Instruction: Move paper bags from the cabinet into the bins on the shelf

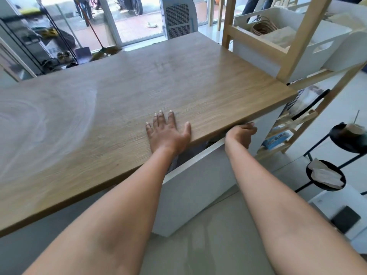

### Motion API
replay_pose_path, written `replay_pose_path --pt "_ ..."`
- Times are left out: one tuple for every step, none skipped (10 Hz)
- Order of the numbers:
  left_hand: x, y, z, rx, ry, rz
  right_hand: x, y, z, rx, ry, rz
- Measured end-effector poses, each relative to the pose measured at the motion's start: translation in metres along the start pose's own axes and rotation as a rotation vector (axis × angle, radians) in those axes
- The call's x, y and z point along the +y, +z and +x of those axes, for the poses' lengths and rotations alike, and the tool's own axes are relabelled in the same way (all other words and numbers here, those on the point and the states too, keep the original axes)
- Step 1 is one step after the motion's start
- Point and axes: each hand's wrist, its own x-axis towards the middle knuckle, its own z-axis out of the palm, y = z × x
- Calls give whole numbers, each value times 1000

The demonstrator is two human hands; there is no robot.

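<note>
My left hand (167,131) lies flat, fingers spread, on the wooden top (119,100) of the cabinet near its front edge. My right hand (241,133) reaches under that edge into the gap above the white cabinet door (198,181), which stands partly swung out; its fingers curl at the door's top and I cannot tell whether they hold anything. The cabinet's inside is dark and no bags show there. On the wooden shelf (297,46) at the right stands a white bin (309,56) with paper bags (278,36) and their twisted handles in it.
A second white bin (351,50) stands at the shelf's far right. Lower shelf levels hold a blue box (278,138). A black metal stand (327,175) with round trays is at the right. A white fan unit (178,16) and glass doors lie behind the cabinet.
</note>
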Motion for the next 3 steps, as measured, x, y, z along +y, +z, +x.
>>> replay_pose_path --pt "-1 1 2 7 8 4 0 3 1 13 19 24" --pt "0 0 1 -9 1 -12 3 -2 1 -4 -19 -36" --pt "1 1 2 15 -2 -15 6 -19 14 -13 -44 -49"
